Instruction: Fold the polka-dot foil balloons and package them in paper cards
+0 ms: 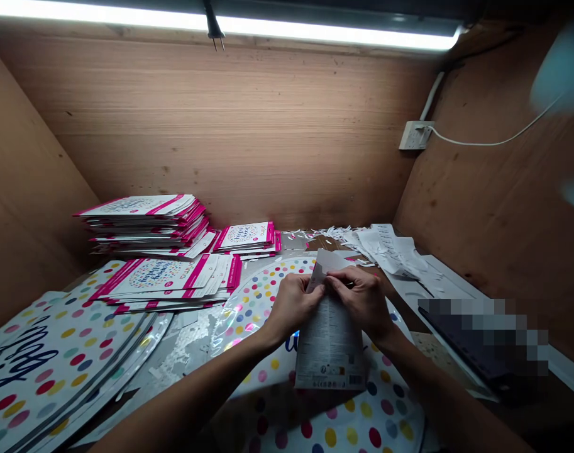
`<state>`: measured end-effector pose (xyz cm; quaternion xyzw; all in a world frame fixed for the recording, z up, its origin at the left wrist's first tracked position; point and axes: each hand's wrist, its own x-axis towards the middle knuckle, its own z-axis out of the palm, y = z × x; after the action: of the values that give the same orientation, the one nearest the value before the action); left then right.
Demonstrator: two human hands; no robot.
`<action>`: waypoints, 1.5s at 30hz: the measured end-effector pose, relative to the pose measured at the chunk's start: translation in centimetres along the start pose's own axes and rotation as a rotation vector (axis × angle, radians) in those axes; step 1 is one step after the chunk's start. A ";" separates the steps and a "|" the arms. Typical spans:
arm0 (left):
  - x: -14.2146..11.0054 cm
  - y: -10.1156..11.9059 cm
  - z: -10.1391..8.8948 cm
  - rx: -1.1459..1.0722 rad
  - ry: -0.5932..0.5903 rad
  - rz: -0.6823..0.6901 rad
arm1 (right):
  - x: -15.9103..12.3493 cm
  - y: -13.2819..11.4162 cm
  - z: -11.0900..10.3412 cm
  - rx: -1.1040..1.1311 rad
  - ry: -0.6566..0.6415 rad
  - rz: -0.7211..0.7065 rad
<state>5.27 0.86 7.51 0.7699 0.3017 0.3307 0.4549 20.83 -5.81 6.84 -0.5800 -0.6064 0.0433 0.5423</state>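
Observation:
My left hand (pixel 292 305) and my right hand (pixel 362 299) both pinch the top of a grey printed card (pixel 330 343), back side up, with small text and a barcode near its lower edge. The card's top flap is folded up between my fingertips. It lies over a round foil balloon (pixel 315 421) with coloured polka dots, flat on the table under my forearms.
Stacks of pink-and-white cards (pixel 148 220), (pixel 173 280), (pixel 249 238) sit at the back left. More dotted foil balloons (pixel 41 371) are piled at the left. Paper scraps and backing sheets (pixel 385 248) lie at the back right. A dark blurred object (pixel 475 343) rests at the right. Wooden walls enclose the desk.

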 end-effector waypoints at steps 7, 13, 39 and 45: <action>-0.3 -0.4 0.5 0.079 0.005 -0.016 | 0.1 0.8 0.1 0.016 -0.009 0.095; -0.5 0.0 0.7 0.110 0.028 -0.005 | 0.1 0.8 0.0 0.079 -0.070 0.072; -1.0 0.9 1.2 0.133 0.008 0.016 | 0.1 0.2 -0.1 -0.106 -0.003 0.072; 1.3 -0.6 -1.2 -0.142 -0.015 -0.073 | 2.5 5.9 -3.8 -0.171 0.227 0.283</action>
<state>5.04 2.70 7.66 0.7266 0.3018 0.3287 0.5224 28.05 -4.22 5.94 -0.7045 -0.4551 0.0017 0.5446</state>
